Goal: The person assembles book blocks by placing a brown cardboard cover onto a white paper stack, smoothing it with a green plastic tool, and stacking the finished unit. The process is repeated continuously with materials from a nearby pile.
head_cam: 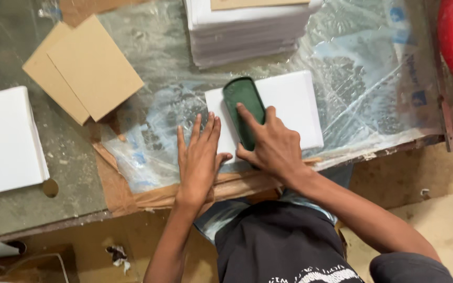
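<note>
Under the fingers of the right hand (273, 149) lies a dark green oblong plastic block (244, 109), smooth with a dull sheen. It rests on a white rectangular paper pad (292, 105), matt and even. The left hand (199, 160) lies flat, its fingertips on the pad's edge and on a crinkled clear plastic sheet (363, 89), glossy and wrinkled. Beyond the fingers stands a stack of white paper pads (247, 31), matt. Left of the fingers lie matt brown cardboard rectangles (85, 68), another white paper pad (6, 139), and a scuffed grey-green tabletop (6, 36), dull and rough
</note>
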